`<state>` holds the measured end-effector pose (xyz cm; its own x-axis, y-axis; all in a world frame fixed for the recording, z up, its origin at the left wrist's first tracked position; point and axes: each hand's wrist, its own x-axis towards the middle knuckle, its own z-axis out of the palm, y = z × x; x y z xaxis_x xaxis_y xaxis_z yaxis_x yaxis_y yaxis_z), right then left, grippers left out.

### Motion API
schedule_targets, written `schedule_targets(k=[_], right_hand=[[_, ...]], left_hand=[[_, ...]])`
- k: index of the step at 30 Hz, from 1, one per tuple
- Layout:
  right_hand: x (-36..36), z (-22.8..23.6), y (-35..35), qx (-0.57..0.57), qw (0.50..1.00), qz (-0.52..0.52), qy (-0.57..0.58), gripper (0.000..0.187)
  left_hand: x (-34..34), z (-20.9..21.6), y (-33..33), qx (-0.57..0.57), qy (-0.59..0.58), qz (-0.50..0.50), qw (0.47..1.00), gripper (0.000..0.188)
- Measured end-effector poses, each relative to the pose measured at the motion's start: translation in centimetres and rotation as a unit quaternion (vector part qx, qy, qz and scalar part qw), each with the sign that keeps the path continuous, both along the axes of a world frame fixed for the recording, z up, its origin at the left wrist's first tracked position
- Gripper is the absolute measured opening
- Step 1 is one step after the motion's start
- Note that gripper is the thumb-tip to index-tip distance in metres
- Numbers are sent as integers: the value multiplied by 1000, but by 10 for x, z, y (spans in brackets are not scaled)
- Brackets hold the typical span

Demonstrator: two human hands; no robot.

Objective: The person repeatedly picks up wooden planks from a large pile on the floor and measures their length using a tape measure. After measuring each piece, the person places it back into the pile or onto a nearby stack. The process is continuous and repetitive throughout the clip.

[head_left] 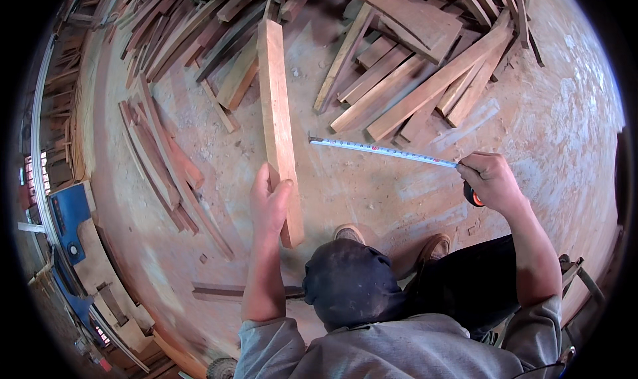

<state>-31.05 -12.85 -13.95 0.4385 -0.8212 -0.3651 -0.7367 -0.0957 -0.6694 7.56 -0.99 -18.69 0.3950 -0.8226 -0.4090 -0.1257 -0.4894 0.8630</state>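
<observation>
Left hand point(269, 196): grip clasps wooden bar point(278, 113), mid-frame
Right hand point(490, 179): grip clutches tape measure point(385, 151), centre right
Gap: floor point(322, 179) between bar's edge and tape

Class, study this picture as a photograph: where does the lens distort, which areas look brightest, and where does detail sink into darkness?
Head view: lines near the left rim bow and the corners go black; head view: a pale sheen brightens the floor at right; head view: the dark trousers lose detail, while the wooden beam looks well lit.
</observation>
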Motion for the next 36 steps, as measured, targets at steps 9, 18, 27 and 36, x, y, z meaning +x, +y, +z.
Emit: schedule_targets(k=[9, 18, 27, 36], right_hand=[[0, -6, -3, 3, 1000, 3, 13, 10], [11, -9, -1, 9, 1000, 8, -25, 11], [8, -12, 0, -21, 1000, 18, -5, 12], [8, -11, 0, -32, 999, 27, -2, 9]], left_hand=[[-10, 1, 2, 33, -196, -36, 979, 56], [-33, 12, 7, -21, -207, -104, 973, 57], [-34, 10, 11, -53, -228, -134, 963, 58], [-34, 14, 11, -31, -166, -115, 979, 57]])
